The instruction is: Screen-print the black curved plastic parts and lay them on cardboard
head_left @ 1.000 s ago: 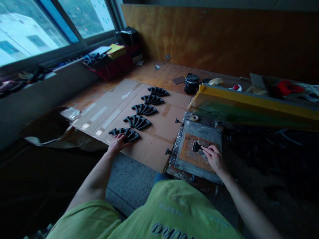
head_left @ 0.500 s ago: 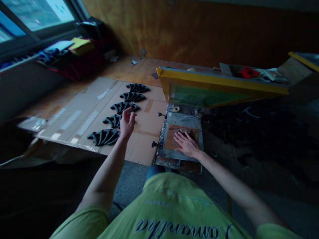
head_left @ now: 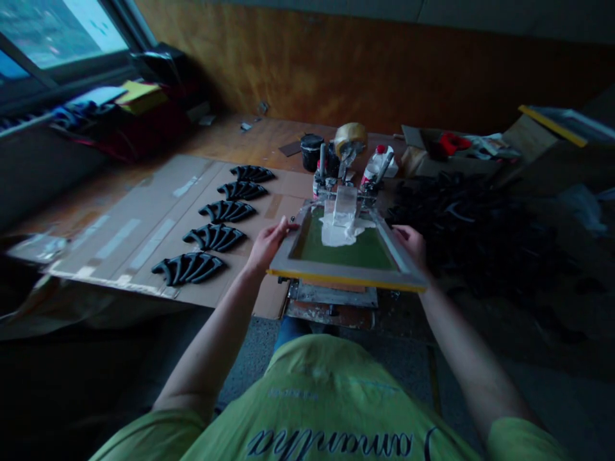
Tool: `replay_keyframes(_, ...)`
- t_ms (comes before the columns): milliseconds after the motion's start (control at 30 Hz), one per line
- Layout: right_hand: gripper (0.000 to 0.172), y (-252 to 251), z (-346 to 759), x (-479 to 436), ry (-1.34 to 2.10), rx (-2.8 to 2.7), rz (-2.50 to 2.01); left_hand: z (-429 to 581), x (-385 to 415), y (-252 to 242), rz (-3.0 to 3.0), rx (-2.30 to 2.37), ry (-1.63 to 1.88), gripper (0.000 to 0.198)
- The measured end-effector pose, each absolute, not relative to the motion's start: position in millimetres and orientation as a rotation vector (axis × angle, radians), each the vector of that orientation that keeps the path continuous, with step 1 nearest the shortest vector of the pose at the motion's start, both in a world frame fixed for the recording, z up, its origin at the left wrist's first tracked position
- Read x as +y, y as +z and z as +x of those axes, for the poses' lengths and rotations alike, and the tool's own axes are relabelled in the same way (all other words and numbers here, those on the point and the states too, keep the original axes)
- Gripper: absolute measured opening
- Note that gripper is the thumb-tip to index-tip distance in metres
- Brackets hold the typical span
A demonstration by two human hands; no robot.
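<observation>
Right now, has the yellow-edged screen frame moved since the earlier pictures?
Yes: the yellow-edged screen frame has swung down from raised to low over the metal press bed.

A wooden silkscreen frame (head_left: 346, 274) with a yellow-painted near edge is sitting tilted in its metal hinge clamps (head_left: 342, 181), with its near side raised. Its green mesh (head_left: 348, 253) is facing upward, and a thick puddle of white ink (head_left: 339, 234) is spreading across the far part of the mesh, around the foot of an upright clear plastic scraper (head_left: 344, 205).
</observation>
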State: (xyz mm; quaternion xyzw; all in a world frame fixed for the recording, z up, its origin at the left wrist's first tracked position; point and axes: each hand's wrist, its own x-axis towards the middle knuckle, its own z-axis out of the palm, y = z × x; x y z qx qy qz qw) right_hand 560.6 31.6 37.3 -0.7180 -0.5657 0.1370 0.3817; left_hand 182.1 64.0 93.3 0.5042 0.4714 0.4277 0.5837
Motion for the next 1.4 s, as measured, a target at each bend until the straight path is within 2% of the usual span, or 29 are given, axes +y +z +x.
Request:
replay_keyframes(67, 0.044, 45.7, 545.3, 46.8, 0.28, -1.536, -1.721, 177.9, 44.6, 63.6, 1.111, 1.188, 0.868, 0.065)
replay_keyframes(167, 0.064, 55.6, 502.7, 72.5, 0.099, -1.778, -1.538, 183.5, 33.2, 19.0, 1.076, 1.346, 0.807, 0.083)
replay_keyframes(200, 0.065, 57.4, 488.1, 79.3, 0.048, -1.859, -1.518, 186.2, 33.1, 6.9, 1.078, 1.39, 0.797, 0.084)
replay_keyframes(267, 0.054, 58.1, 463.3, 86.0, 0.009, -2.007, -1.566, 189.9, 35.6, -11.0, 1.098, 1.434, 0.782, 0.083)
replay_keyframes(433, 0.005, 46.4, 433.2, 50.5, 0.159, -2.342, -1.734, 186.6, 40.6, -28.0, 1.181, 1.43, 0.754, 0.074)
replay_keyframes(533, 0.018, 41.9, 435.2, 17.4, 0.134, -2.543, -1.512, 183.8, 40.2, -30.9, 1.212, 1.428, 0.749, 0.068)
replay_keyframes(600, 0.018, 43.9, 441.7, 7.8, 0.155, -2.653, -1.325, 183.5, 39.5, -30.8, 1.208, 1.42, 0.751, 0.067)
replay_keyframes(667, 0.011, 48.2, 447.8, 10.0, 0.216, -2.695, -1.223, 184.2, 38.7, -28.7, 1.193, 1.417, 0.752, 0.066)
replay_keyframes(767, 0.004, 50.8, 448.8, 17.8, 0.2, -2.582, -1.324, 185.4, 37.5, -24.4, 1.174, 1.41, 0.76, 0.067)
replay_keyframes(900, 0.015, 41.0, 440.7, 6.3, 0.09, -2.513, -1.396, 186.8, 36.1, -22.2, 1.115, 1.379, 0.782, 0.073)
replay_keyframes(1000, 0.007, 40.6, 437.8, 2.5, 0.189, -2.506, -1.366, 187.2, 35.3, -20.2, 1.096, 1.367, 0.794, 0.075)
replay_keyframes(1067, 0.014, 49.2, 435.9, 15.7, 0.229, -2.373, -1.458, 186.3, 34.8, -14.6, 1.09, 1.367, 0.79, 0.076)
replay_keyframes(1233, 0.056, 85.0, 451.8, 75.3, 0.162, -1.992, -1.691, 181.3, 34.9, 23.7, 1.067, 1.292, 0.817, 0.079)
replay_keyframes(1300, 0.057, 93.6, 480.8, 89.7, 0.131, -1.841, -1.703, 182.2, 39.0, 46.8, 1.078, 1.246, 0.898, 0.07)
replay_keyframes(1400, 0.043, 86.4, 534.1, 91.1, 0.114, -1.547, -1.765, 191.7, 55.6, 84.3, 1.104, 1.171, 1.089, 0.062)
